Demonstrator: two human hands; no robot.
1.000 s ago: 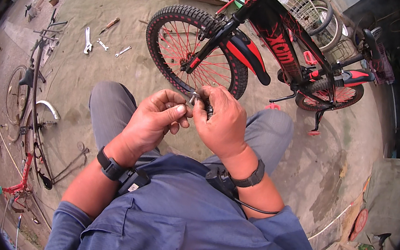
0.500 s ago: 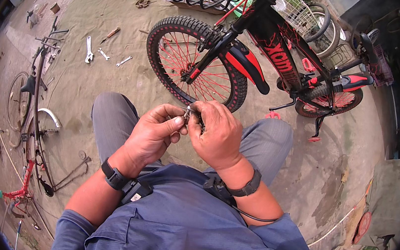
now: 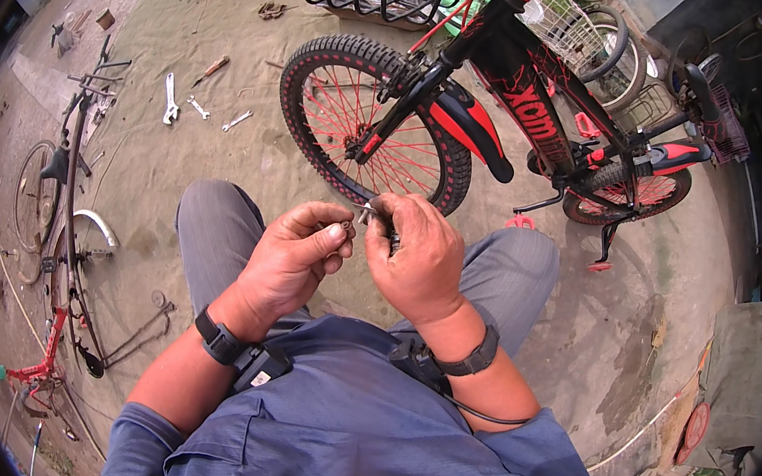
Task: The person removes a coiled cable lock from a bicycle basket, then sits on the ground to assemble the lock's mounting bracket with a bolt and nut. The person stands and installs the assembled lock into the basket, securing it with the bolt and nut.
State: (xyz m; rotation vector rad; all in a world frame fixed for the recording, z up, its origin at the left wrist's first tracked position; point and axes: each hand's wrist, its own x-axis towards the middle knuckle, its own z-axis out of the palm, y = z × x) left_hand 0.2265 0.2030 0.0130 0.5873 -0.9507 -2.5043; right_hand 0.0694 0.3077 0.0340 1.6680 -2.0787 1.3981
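The right grip (image 3: pixel 416 250) holds a small metal part (image 3: pixel 365 215).

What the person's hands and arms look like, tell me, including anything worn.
The left hand and right hand are ungloved. Blue sleeves leave the forearms bare. Each wears a black wrist strap with a dark boxy unit beside it; the left unit bears a pale label. A thin black cable crosses the right forearm.
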